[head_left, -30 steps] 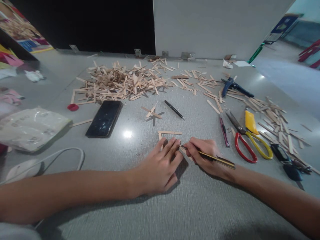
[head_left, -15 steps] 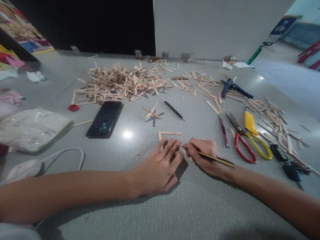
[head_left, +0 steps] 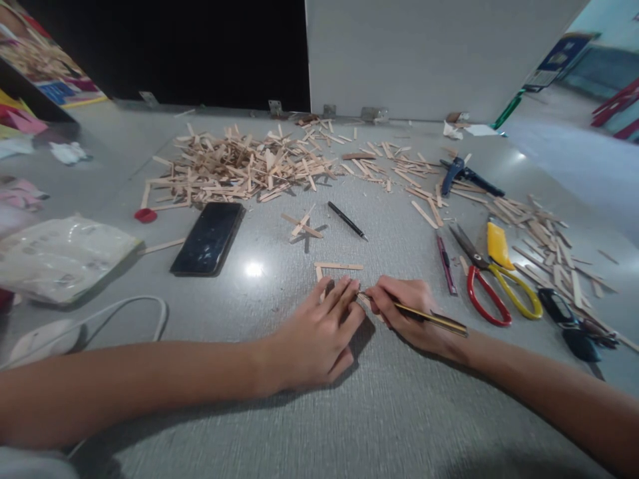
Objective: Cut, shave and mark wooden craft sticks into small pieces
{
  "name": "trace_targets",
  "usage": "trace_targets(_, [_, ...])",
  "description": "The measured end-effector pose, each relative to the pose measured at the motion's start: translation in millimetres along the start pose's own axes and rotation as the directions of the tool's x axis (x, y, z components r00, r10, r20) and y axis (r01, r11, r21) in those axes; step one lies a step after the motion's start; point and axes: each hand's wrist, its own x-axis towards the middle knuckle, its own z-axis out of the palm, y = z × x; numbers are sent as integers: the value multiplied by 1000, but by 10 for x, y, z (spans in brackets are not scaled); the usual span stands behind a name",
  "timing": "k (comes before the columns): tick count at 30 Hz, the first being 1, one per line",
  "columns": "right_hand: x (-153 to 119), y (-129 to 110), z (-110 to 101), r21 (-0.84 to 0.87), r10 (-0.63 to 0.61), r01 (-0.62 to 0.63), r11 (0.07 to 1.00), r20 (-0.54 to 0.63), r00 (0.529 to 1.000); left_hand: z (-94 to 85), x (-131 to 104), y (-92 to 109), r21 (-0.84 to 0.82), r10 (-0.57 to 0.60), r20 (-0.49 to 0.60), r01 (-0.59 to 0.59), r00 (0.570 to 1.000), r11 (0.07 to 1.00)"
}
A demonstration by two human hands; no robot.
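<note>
My right hand (head_left: 407, 309) grips a yellow-and-black pencil (head_left: 432, 318), its tip at the fingertips of my left hand. My left hand (head_left: 322, 329) presses wooden craft sticks against the table, fingers bent and close together. One light stick (head_left: 367, 304) shows between the two hands; the rest of it is covered. Just beyond my left fingers, a flat craft stick (head_left: 342, 267) meets a second one at a corner, whose lower part runs under the hand. Farther off lie a small crossed bundle of sticks (head_left: 302, 225) and a black pen (head_left: 348, 221).
A heap of craft sticks (head_left: 239, 166) lies at the back. Left are a phone (head_left: 208, 239), a plastic packet (head_left: 67, 256) and a white cable (head_left: 164, 313). Right are a purple cutter (head_left: 446, 263), scissors (head_left: 489, 293), a yellow-handled tool (head_left: 499, 245), blue pliers (head_left: 454, 176) and keys (head_left: 582, 342).
Almost nothing differs. Both hands and the pencil hold the same place; the whole view has shifted very slightly.
</note>
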Motion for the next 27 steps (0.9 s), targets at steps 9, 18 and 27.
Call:
trace_targets(9, [7, 0, 3, -20, -36, 36, 999, 11, 999, 46, -10, -6, -25, 7, -38, -8, 999, 1000])
trace_targets(18, [1, 5, -6, 7, -22, 22, 1000, 17, 1000, 38, -2, -2, -51, -1, 10, 2, 1000, 999])
trace_targets(27, [-6, 1, -10, -106, -80, 83, 991, 34, 996, 3, 7, 22, -82, -61, 102, 69, 993, 994])
